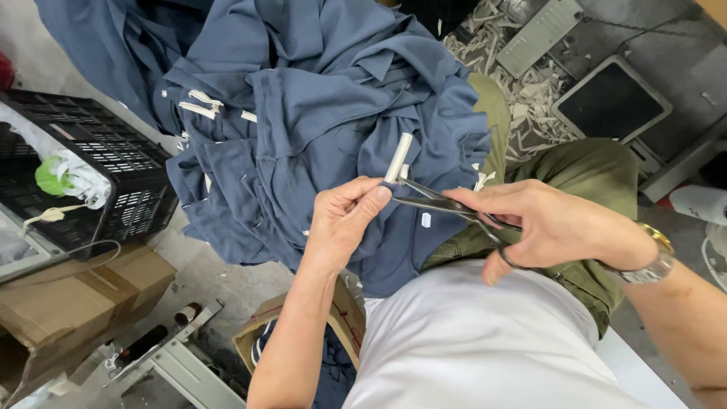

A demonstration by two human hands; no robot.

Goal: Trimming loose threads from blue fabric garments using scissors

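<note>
Clearly mid-trim: left hand (344, 216) pinched shut on a white tag strip (398, 157) where it leaves the navy garment (318, 113), thumb and forefinger pressed together at the strip's base, strip standing up and tilted slightly right. Right hand (545, 227) closed through the loops of dark metal scissors (447, 206), gold-and-steel wristwatch (655, 254) at the wrist. Blades lying nearly level, tips pointing left and touching or just beside the strip's foot, right at the left fingertips; blades parted only a little, whether already biting the strip too fine to tell. Garment heaped over the lap and olive trousers (583, 170), more white strips showing at its upper left folds.

Judged as the cut itself, or the instant before. Next move likely calls for keeping the strip taut and away from the cloth, seating the blades tight against its base, clear of the pinching fingers and of the knit beneath.

Around: black plastic crate (113, 151) at left, cardboard box (76, 295) below it, pale offcuts (530, 91) scattered on the floor beyond the knee.
</note>
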